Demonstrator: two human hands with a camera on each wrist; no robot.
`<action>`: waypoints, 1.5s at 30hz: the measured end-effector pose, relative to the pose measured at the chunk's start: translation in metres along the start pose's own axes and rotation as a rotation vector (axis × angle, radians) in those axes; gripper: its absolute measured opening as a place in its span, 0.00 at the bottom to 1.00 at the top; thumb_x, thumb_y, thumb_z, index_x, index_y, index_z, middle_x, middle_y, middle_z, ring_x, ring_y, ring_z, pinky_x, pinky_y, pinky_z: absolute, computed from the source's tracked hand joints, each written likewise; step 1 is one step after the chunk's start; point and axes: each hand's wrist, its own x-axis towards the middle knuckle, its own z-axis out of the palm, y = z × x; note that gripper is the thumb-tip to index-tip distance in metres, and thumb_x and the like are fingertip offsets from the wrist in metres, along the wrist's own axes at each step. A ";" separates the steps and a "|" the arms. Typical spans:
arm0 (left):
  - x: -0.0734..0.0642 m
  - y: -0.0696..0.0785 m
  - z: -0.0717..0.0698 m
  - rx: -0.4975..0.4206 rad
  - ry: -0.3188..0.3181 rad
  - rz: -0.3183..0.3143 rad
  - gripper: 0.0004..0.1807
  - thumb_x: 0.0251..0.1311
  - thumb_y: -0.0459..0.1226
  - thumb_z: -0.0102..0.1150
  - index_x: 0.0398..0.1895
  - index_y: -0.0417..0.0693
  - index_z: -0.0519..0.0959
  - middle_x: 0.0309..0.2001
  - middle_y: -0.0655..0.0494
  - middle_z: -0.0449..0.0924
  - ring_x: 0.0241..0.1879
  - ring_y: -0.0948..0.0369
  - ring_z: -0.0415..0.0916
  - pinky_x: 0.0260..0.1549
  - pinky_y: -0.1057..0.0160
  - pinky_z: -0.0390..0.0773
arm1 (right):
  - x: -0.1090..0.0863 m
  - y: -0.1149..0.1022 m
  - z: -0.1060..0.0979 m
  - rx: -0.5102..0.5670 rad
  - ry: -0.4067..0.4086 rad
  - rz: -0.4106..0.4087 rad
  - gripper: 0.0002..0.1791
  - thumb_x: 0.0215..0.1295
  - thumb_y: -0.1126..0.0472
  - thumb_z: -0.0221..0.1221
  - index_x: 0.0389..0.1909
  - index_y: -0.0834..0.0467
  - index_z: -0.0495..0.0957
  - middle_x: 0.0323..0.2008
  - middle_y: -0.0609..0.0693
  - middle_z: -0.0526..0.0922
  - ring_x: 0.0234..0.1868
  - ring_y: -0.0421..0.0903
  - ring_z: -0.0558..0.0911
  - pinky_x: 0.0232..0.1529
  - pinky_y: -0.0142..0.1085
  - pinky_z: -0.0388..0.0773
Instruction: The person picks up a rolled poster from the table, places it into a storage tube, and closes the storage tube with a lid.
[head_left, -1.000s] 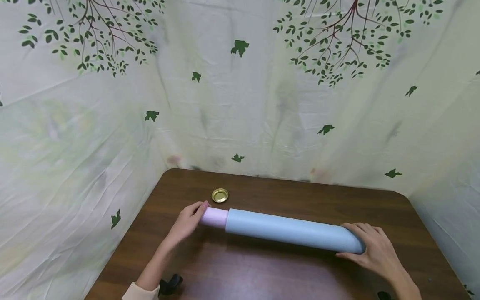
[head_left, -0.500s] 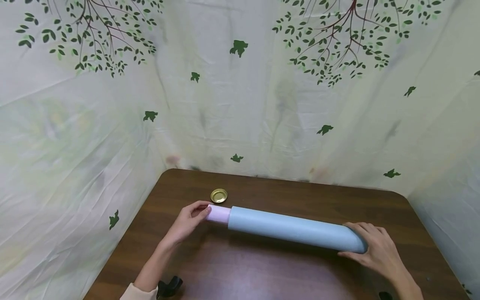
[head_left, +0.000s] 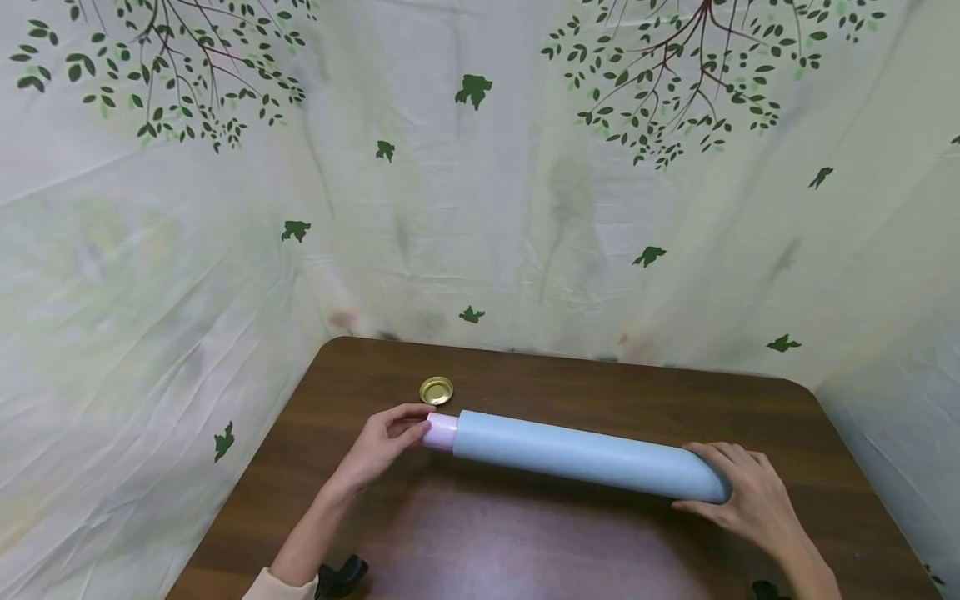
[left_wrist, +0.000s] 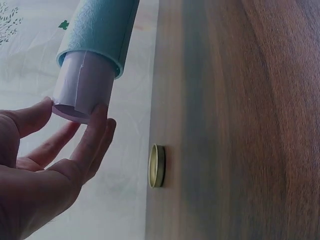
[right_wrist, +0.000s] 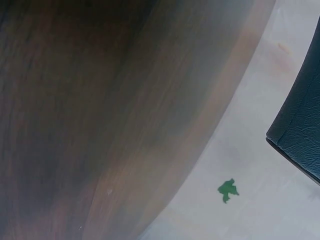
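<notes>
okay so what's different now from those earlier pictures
The lilac roll slid further right into the blue tube, the left hand moving with it, pinching its end. Unchanged: the right hand grips the tube's other end; the gold lid lies on the table.

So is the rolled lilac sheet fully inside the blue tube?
No, only partly: the head and left wrist views show one end of the rolled lilac sheet sticking out of the blue tube.

L-wrist view: lilac roll (left_wrist: 90,82) partly hidden w/in blue tube (left_wrist: 102,30), itself cut off.
</notes>
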 end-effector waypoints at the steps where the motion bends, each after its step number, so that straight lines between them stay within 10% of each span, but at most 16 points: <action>1: 0.000 0.000 0.001 -0.001 0.000 -0.001 0.23 0.70 0.36 0.64 0.64 0.32 0.76 0.58 0.33 0.81 0.49 0.65 0.83 0.52 0.60 0.85 | 0.000 0.000 0.000 0.002 0.001 0.001 0.48 0.23 0.36 0.84 0.53 0.51 0.84 0.43 0.50 0.87 0.41 0.52 0.83 0.43 0.47 0.68; 27: 0.000 -0.002 0.018 -0.049 -0.067 0.031 0.23 0.70 0.37 0.64 0.64 0.34 0.76 0.59 0.32 0.80 0.51 0.61 0.84 0.54 0.54 0.85 | 0.003 -0.006 0.007 0.024 0.003 0.006 0.49 0.23 0.37 0.84 0.54 0.52 0.85 0.44 0.52 0.87 0.41 0.53 0.84 0.45 0.47 0.68; 45: -0.004 -0.008 0.023 0.015 -0.021 0.097 0.21 0.71 0.37 0.64 0.64 0.39 0.79 0.60 0.38 0.82 0.55 0.66 0.82 0.52 0.71 0.80 | 0.005 -0.009 0.010 0.022 0.016 -0.004 0.48 0.22 0.37 0.84 0.53 0.51 0.85 0.44 0.51 0.87 0.41 0.52 0.83 0.46 0.44 0.66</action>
